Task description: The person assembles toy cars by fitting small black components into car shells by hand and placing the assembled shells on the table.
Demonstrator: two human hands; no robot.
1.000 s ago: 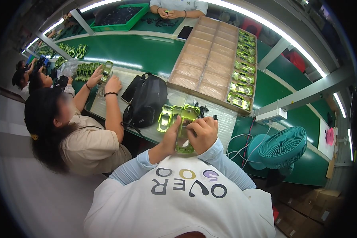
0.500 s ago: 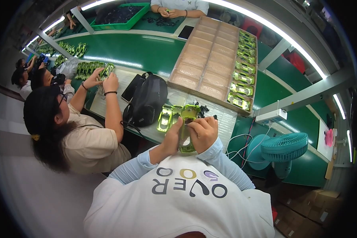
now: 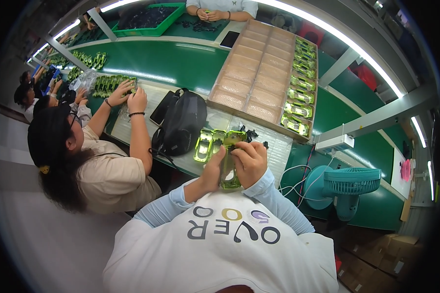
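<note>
A translucent bright-green toy car body shell [image 3: 231, 181] is held upright in front of my chest. My left hand [image 3: 211, 172] grips its left side, thumb along the edge. The fingers of my right hand [image 3: 250, 163] are pinched together against the shell's upper middle; whatever is between the fingertips is hidden. Two more green car shells [image 3: 203, 145] lie side by side on the table just left of the held one. Small black plastic parts [image 3: 250, 132] lie in a loose pile beyond my right hand.
A compartmented carton [image 3: 259, 68] ahead has green shells in its right column. A black bag [image 3: 185, 124] and a phone [image 3: 162, 108] lie to the left, beside a co-worker [image 3: 107, 166] handling shells. A teal fan [image 3: 352, 181] with white cables stands on the right.
My right fingers have shifted slightly on the shell, which stays in place. The fan head has turned. The co-worker's hands at left have lowered toward the row of shells.
</note>
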